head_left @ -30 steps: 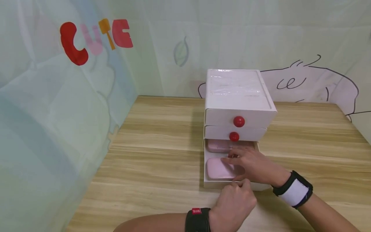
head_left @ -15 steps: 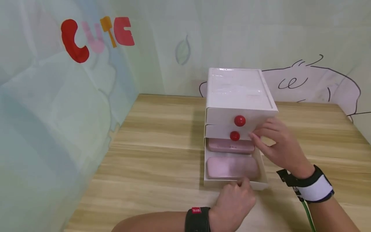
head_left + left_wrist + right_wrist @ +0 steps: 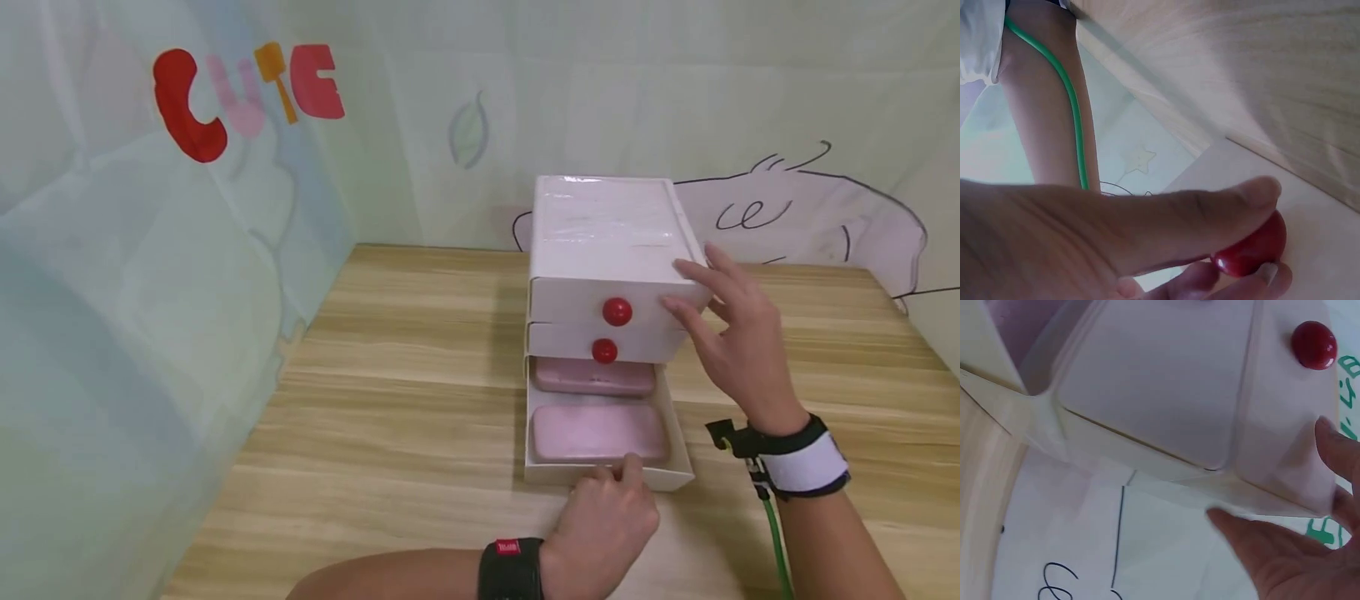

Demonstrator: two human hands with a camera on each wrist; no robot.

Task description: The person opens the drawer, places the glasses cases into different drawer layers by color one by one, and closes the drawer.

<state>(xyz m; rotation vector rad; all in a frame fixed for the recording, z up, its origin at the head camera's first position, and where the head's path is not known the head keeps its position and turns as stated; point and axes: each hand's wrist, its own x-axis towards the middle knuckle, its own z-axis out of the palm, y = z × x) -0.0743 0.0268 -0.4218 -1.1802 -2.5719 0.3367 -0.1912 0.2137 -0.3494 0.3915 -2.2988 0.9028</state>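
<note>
A white drawer cabinet [image 3: 607, 225] stands on the table with its bottom drawer [image 3: 553, 476] pulled out. Inside that drawer lie two pink cases, a front case [image 3: 592, 433] in full view and a rear case [image 3: 592, 377] partly under the middle drawer. My left hand [image 3: 603, 529] is at the drawer's front; in the left wrist view its thumb and fingers pinch a red knob [image 3: 1252, 254]. At the cabinet's upper right front corner is my right hand [image 3: 742, 337], fingers spread, with a fingertip at the top edge and the thumb near the front face.
Red knobs mark the top drawer [image 3: 617, 312] and middle drawer [image 3: 604, 351], both closed. Wood-grain table [image 3: 397, 367] extends to both sides of the cabinet. Printed cloth [image 3: 420, 125] stands behind and at the left. A green cable [image 3: 776, 533] runs from the right wristband.
My right hand has left the front pink case and risen to the cabinet's upper right corner. My left hand has stayed at the drawer front. The drawer and both cases look unmoved.
</note>
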